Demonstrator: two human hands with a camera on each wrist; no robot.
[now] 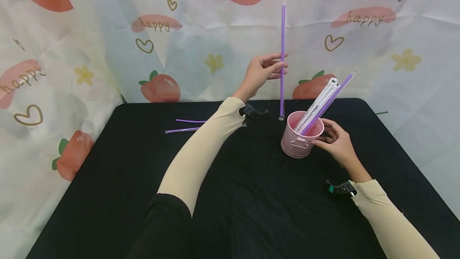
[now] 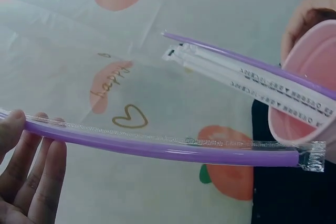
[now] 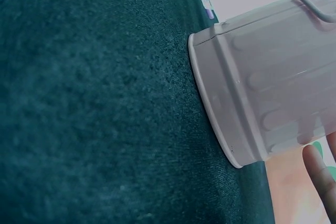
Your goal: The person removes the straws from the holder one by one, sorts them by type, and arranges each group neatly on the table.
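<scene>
My left hand (image 1: 264, 71) pinches a purple drinking straw (image 1: 282, 35) in a clear wrapper between thumb and fingers. The straw hangs upright, its lower end just left of a pink bucket (image 1: 290, 142). In the left wrist view, the straw (image 2: 173, 149) runs from the fingertips toward the bucket's rim (image 2: 278, 129). My right hand (image 1: 338, 141) grips the bucket's right side, thumb in front near the small handle and fingers behind. Inside the bucket lean white paper-wrapped straws (image 1: 316, 105) and a purple straw (image 1: 332, 98). The right wrist view shows the bucket's base (image 3: 223, 103) at the black cloth.
Two more wrapped purple straws (image 1: 182, 130) lie on the black-covered table (image 1: 108, 195), partly hidden behind my left sleeve (image 1: 201, 151). A printed curtain (image 1: 201, 47) with fruit and hearts hangs behind the table's far edge.
</scene>
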